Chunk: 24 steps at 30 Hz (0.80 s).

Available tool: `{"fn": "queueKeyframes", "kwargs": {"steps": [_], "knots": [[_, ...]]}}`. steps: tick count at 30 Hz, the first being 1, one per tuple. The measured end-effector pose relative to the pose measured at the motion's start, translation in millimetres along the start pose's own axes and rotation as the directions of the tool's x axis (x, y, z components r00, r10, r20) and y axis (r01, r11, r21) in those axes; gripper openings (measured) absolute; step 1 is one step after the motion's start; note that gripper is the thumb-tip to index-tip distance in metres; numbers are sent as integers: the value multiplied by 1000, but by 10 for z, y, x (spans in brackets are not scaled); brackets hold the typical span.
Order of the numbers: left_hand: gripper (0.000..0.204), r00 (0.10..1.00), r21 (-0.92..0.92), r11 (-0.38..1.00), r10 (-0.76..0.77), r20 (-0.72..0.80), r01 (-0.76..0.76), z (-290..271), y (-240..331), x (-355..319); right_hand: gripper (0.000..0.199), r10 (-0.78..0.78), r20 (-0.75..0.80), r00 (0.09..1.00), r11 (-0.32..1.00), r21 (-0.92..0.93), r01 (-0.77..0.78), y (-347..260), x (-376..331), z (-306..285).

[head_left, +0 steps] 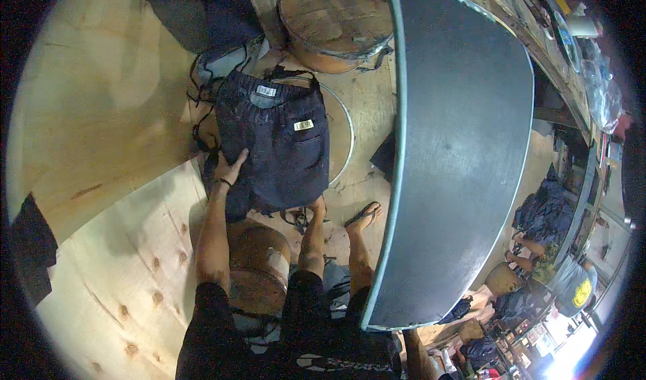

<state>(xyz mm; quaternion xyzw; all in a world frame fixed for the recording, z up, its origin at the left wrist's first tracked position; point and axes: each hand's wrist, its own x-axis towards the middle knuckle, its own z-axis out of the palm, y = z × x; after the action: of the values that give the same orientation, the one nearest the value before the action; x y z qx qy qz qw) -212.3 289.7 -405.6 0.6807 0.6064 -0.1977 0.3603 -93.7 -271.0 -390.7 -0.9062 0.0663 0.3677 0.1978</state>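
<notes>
A pair of dark shorts (pixel 279 158) with an elastic waistband hangs spread in front of me, waistband toward the far side. A pale label sits inside the waist and a small light patch lies above a pocket. My left hand (pixel 232 168), with a dark band at the wrist, grips the left edge, thumb on the front and fingers mostly hidden behind. At the lower right hem my right hand (pixel 316 205) holds the cloth from below; most of its fingers are hidden by the shorts.
A large dark board (pixel 464 151) with a pale blue rim stands close on my right. Plywood panels (pixel 108 131) are on the left. Beyond the shorts sits a round wooden drum (pixel 336 27). Rightward are a cluttered bench (pixel 538 30) and another person (pixel 572 286). My sandaled foot (pixel 365 215) is below.
</notes>
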Motion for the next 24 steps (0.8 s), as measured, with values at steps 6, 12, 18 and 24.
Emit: {"fn": "queueKeyframes", "kwargs": {"steps": [6,12,18,24], "knots": [[140,965,-64,964,257,-47,-259,-542,377,139,69,148,-287,947,979,177,-99,-227,965,1036],[114,886,-263,964,161,435,-46,-1076,692,948,77,373,-359,855,718,696,-21,-153,1156,1361],[114,978,-136,976,183,103,-168,-637,369,950,84,327,-306,894,885,430,-177,-212,885,1168],[76,909,-287,870,337,-245,-401,-748,662,-435,81,247,-131,960,964,138,-229,322,-689,-187]]}}
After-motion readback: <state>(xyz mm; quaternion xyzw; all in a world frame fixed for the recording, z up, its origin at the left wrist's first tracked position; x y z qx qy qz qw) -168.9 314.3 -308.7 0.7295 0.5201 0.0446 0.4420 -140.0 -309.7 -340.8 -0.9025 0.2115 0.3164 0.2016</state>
